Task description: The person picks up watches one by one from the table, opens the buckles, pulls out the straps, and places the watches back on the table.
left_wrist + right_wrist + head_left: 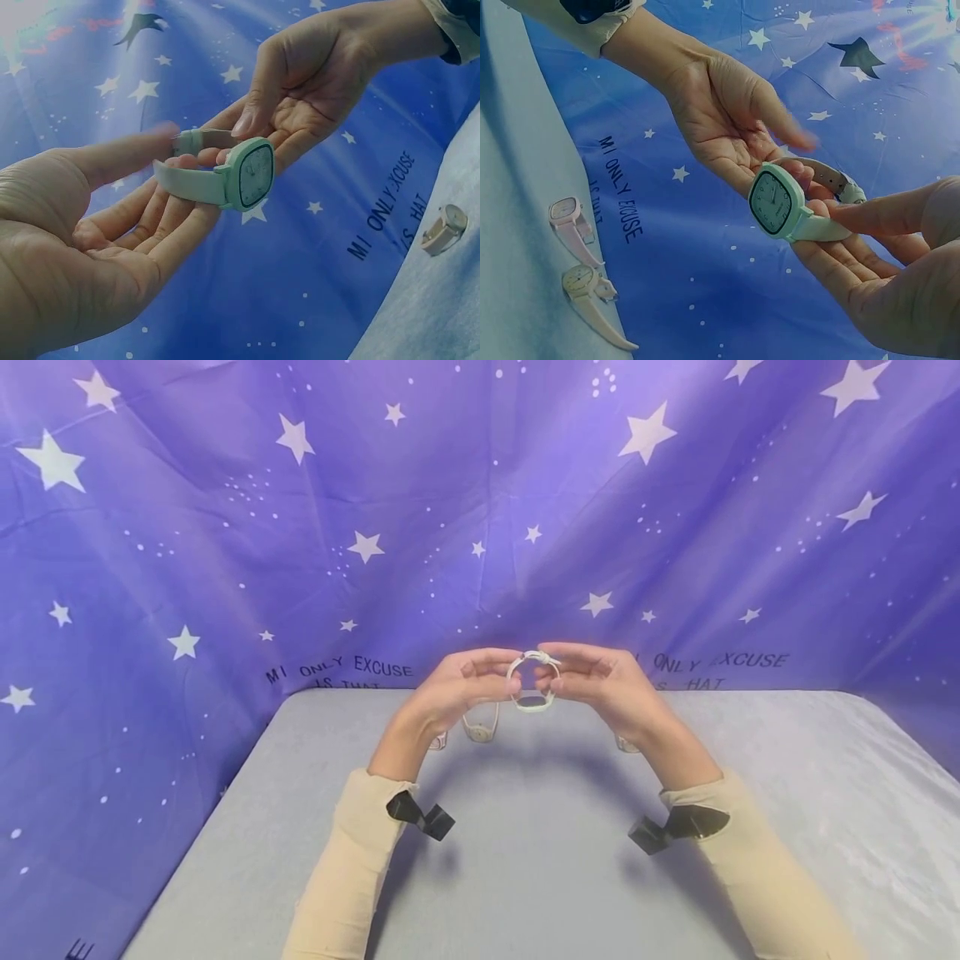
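A pale green wristwatch (pixel 534 707) with a squarish dial (pixel 257 178) is held up over the table between both hands, its band forming a loop. My left hand (pixel 467 681) holds the loop on one side; fingers pass along the band, and its thumb is blurred in both wrist views. On the opposite side, my right hand (pixel 603 678) pinches the light strap (pixel 826 229) between thumb and fingers. The buckle end (pixel 850 190) sits at the top, the watch case hanging lowest in the head view.
On the grey-clothed table (pixel 525 860), a cream watch (pixel 581 280) and a pink watch (pixel 565 211) lie side by side. Another watch (pixel 628 744) is partly hidden behind the right wrist. A purple star-printed curtain (pixel 480 485) hangs behind the table's far edge.
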